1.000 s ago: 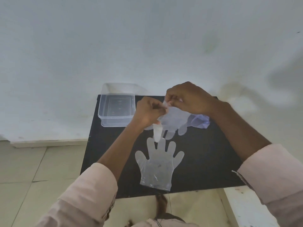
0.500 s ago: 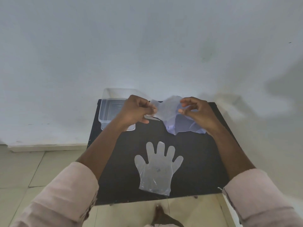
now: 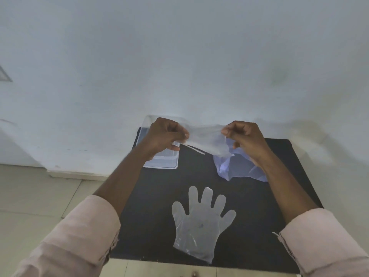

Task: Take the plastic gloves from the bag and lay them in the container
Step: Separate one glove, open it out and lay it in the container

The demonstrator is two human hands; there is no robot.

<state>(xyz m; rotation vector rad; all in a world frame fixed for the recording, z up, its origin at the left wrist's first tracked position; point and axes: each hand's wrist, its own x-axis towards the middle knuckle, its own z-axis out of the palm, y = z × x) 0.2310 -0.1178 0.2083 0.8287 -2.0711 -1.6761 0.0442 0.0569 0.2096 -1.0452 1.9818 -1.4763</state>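
A clear plastic glove [image 3: 206, 139] is stretched in the air between my left hand [image 3: 164, 135] and my right hand [image 3: 244, 136], each pinching one end of it. It hangs above the far part of the black table [image 3: 151, 198]. Below my right hand lies the crumpled bluish plastic bag [image 3: 237, 166]. A second clear glove [image 3: 201, 222] lies flat, fingers spread, near the table's front edge. The clear rectangular container [image 3: 165, 160] stands at the table's far left corner, partly hidden behind my left hand.
A pale wall rises right behind the table. Beige floor tiles [image 3: 40, 196] lie to the left and below the table's front edge. My pink sleeves [image 3: 79, 236] fill the lower corners of the view.
My hands have drawn apart and risen, stretching the glove out wide between them. The view has tilted up, so the table sits lower in the frame.
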